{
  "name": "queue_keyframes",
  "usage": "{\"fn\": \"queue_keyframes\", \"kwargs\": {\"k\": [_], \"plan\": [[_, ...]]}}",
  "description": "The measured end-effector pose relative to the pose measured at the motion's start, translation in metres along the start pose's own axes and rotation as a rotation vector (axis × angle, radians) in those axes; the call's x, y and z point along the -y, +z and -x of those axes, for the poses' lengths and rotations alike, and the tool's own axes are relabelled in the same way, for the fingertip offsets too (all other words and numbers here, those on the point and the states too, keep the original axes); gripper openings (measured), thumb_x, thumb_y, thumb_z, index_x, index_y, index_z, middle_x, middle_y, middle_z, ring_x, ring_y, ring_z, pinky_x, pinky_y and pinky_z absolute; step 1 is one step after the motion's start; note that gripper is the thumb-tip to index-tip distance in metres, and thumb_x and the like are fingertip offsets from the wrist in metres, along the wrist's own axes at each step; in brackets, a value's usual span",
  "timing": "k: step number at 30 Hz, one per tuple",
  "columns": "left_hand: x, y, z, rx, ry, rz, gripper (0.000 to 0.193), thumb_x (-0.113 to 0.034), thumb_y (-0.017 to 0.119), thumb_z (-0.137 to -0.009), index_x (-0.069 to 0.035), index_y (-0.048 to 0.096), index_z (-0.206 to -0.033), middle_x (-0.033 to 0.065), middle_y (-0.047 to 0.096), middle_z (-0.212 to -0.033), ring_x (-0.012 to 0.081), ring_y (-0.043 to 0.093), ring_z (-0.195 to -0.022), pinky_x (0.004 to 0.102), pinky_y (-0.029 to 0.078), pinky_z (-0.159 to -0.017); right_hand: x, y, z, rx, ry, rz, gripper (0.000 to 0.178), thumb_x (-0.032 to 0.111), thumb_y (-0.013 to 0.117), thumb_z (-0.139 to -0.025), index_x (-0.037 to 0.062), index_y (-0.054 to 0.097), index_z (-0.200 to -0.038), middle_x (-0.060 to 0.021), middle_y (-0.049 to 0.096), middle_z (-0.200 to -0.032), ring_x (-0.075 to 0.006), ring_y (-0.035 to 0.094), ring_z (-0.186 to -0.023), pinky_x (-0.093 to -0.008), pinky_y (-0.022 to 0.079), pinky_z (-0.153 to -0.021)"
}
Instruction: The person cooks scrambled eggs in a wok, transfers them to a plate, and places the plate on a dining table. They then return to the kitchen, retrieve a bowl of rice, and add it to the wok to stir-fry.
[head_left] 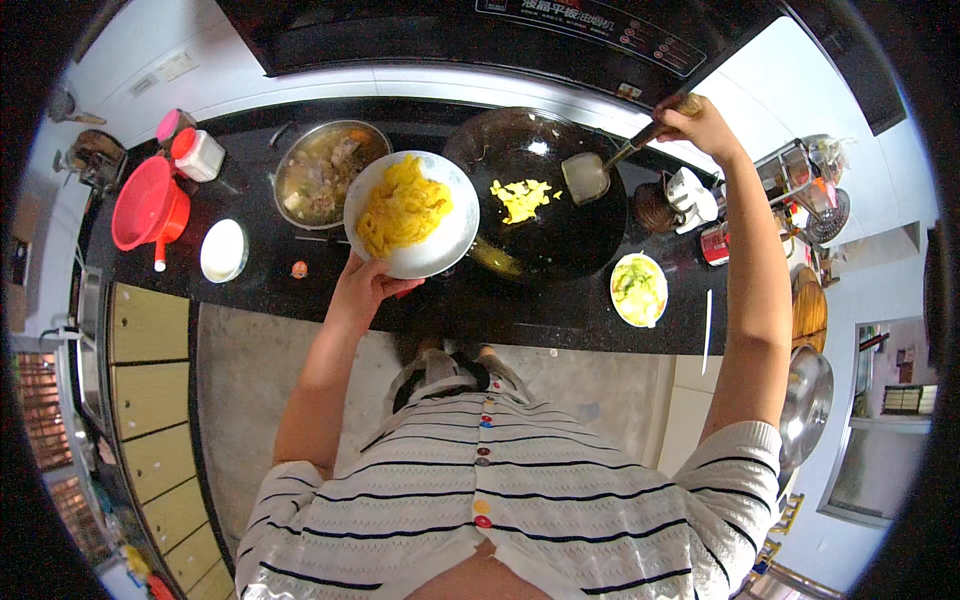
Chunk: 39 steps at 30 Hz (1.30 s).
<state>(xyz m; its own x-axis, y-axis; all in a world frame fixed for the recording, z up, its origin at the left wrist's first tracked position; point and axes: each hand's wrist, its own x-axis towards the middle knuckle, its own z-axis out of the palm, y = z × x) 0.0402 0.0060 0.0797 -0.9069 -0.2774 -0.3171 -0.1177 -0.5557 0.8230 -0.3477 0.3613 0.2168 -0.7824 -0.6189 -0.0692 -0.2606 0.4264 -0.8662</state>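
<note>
My left hand (367,288) grips the near rim of a white plate (432,251), tilted a little and heaped with yellow scrambled egg (403,205). The plate is held beside a large black wok (560,240). A smaller heap of egg pieces (526,200) lies in the wok's middle. My right hand (697,127) is closed round the wooden handle of a wok spatula (586,179), whose broad metal blade hangs over the wok's right side. Whether the blade touches the wok I cannot tell.
Left of the plate is a metal pot (325,213) of soup with meat chunks. Further left stand a red plastic colander (150,205), a red-lidded jar (198,155) and a white bowl (224,250). A bowl of chopped greens (639,290) sits front right. Above hangs a black range hood (400,35).
</note>
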Motion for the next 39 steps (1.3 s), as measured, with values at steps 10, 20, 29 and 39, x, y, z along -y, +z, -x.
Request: {"fn": "queue_keyframes", "kwargs": {"k": [10,20,29,39], "plan": [[0.002,0.009,0.011,-0.052,-0.023,0.025,0.060,0.001,0.036,-0.087,-0.006,0.017,-0.144,0.0210,0.043,-0.135,0.0382,0.056,-0.112,0.0516,0.055,-0.087,-0.154,0.026,0.046,-0.078,0.199,-0.716,0.034,0.018,0.061,-0.090,-0.0095,0.054,-0.109,-0.0203,0.058,-0.109,-0.0345,0.065,-0.091,-0.0360,0.061,-0.078],[-0.004,0.018,0.009,-0.008,0.001,0.019,0.058,0.001,0.036,-0.088,-0.006,0.017,-0.143,0.0220,0.044,-0.133,0.0367,0.056,-0.112,0.0508,0.054,-0.088,-0.155,0.151,0.083,-0.455,0.234,-1.137,0.026,0.013,0.062,-0.087,-0.0085,0.057,-0.100,-0.0196,0.062,-0.101,-0.0349,0.067,-0.085,-0.0317,0.062,-0.074],[-0.001,0.015,-0.009,0.072,-0.065,0.033,0.059,-0.024,0.064,-0.087,-0.011,0.038,-0.138,0.0137,0.055,-0.127,0.0323,0.056,-0.115,0.0447,0.053,-0.090,-0.160,0.164,0.133,-0.620,0.145,-1.281,0.028,0.013,0.061,-0.086,-0.0077,0.056,-0.104,-0.0196,0.061,-0.106,-0.0382,0.064,-0.092,-0.0371,0.059,-0.082],[0.027,0.014,-0.053,0.307,0.220,-0.175,0.037,-0.013,0.076,-0.075,-0.003,0.065,-0.109,0.0148,0.057,-0.126,0.0275,0.054,-0.116,0.0374,0.045,-0.100,-0.065,0.081,0.193,-0.743,-0.112,-0.893,0.024,0.017,0.061,-0.088,-0.0043,0.061,-0.099,-0.0173,0.064,-0.100,-0.0331,0.066,-0.086,-0.0365,0.058,-0.077]]}}
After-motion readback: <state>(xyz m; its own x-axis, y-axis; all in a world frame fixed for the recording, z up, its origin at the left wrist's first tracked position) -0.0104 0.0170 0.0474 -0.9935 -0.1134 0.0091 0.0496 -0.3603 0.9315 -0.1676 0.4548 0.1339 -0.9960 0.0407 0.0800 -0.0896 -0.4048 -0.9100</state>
